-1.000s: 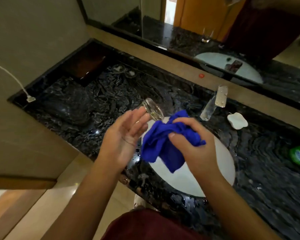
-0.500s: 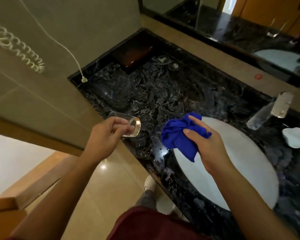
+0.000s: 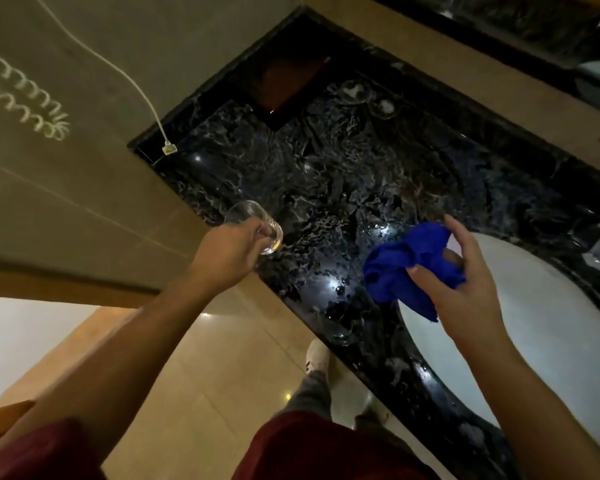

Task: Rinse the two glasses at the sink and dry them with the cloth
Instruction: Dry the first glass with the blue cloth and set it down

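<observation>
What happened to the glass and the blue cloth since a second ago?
The left hand carried the glass leftward, away from the blue cloth, out over the counter's edge. The right hand kept gripping the cloth above the sink.

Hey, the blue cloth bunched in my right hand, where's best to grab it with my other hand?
Probably the loose corner of the blue cloth hanging below the right hand, coming from underneath: it dangles free over the sink, while the upper bunch is wrapped by fingers.

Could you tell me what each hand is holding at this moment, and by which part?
The left hand grips the glass around its side wall; the right hand holds the bunched blue cloth around its middle.
</observation>
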The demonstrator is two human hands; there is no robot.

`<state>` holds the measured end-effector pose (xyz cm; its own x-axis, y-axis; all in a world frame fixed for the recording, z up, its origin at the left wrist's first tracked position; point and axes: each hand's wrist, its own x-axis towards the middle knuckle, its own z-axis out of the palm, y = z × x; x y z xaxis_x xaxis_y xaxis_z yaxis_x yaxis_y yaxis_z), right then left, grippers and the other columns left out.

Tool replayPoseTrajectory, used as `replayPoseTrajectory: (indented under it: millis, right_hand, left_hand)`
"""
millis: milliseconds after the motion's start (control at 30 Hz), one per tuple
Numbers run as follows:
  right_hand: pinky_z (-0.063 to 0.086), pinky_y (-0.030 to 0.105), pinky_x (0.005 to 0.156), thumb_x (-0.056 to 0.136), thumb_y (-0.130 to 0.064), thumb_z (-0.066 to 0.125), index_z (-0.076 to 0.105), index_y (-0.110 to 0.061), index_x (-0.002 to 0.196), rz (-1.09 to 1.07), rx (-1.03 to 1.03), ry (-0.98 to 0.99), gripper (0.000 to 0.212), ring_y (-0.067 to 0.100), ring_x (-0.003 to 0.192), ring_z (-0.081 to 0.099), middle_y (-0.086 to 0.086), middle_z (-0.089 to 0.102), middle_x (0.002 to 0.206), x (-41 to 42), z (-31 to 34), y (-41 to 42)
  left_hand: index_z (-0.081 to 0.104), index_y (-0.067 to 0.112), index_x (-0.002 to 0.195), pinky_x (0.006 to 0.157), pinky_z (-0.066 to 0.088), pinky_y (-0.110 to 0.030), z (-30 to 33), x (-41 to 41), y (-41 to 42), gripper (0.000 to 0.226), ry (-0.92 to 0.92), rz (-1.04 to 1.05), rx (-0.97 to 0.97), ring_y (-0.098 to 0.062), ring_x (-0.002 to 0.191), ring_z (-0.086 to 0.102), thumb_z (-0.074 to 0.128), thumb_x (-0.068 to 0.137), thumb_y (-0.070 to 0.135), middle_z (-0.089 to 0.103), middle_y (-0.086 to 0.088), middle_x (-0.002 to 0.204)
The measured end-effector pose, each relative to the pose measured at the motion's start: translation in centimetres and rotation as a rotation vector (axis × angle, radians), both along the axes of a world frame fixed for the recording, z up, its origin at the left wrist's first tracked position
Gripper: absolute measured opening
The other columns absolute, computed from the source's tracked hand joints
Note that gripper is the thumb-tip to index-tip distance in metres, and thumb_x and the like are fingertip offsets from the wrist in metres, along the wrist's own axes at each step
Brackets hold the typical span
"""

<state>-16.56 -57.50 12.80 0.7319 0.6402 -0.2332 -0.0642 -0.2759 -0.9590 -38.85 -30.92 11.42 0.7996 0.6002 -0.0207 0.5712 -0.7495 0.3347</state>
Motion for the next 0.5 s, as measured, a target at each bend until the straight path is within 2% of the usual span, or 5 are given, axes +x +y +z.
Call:
replayPoseTrajectory:
  millis: [100, 300, 400, 500]
  right_hand:
    - [0.06, 0.028, 0.09, 0.093, -0.007, 0.073, 0.058, -0.027, 0.141, 0.016, -0.059, -0.072, 0.054, -0.004, 0.102, 0.068, -0.02, 0.07, 0.116, -0.3, -0.5, 1.4]
    - [0.059, 0.045, 0.095, 0.092, -0.006, 0.074, 0.067, -0.029, 0.127, 0.013, -0.071, -0.083, 0.042, 0.007, 0.107, 0.069, -0.02, 0.072, 0.115, -0.2, -1.0, 3.4]
    - [0.06, 0.045, 0.094, 0.093, -0.004, 0.073, 0.067, -0.026, 0.127, 0.013, -0.049, -0.051, 0.042, 0.011, 0.106, 0.069, -0.016, 0.073, 0.114, 0.0, -1.2, 3.8]
    - [0.06, 0.042, 0.093, 0.092, -0.003, 0.073, 0.067, -0.028, 0.126, 0.009, -0.053, -0.029, 0.042, 0.009, 0.105, 0.07, -0.018, 0.072, 0.114, -0.2, -1.4, 3.7]
  left_hand:
    - [0.068, 0.016, 0.113, 0.064, 0.056, -0.046, -2.1, 0.6, 1.9, 0.03, 0.054, -0.03, -0.016, -0.037, 0.079, 0.072, 0.057, 0.098, 0.04, 0.077, -0.012, 0.088]
    - [0.067, 0.011, 0.118, 0.065, 0.052, -0.045, -4.7, 1.9, 3.9, 0.027, 0.136, -0.068, 0.015, -0.044, 0.082, 0.071, 0.063, 0.101, 0.032, 0.075, -0.02, 0.09]
    - [0.067, 0.007, 0.116, 0.06, 0.047, -0.04, -5.3, 2.2, 4.4, 0.027, 0.167, -0.11, 0.046, -0.045, 0.075, 0.07, 0.064, 0.1, 0.029, 0.073, -0.023, 0.085]
    - [0.066, 0.004, 0.115, 0.059, 0.047, -0.041, -5.6, 2.5, 4.6, 0.028, 0.194, -0.133, 0.068, -0.047, 0.074, 0.069, 0.065, 0.1, 0.027, 0.072, -0.026, 0.083]
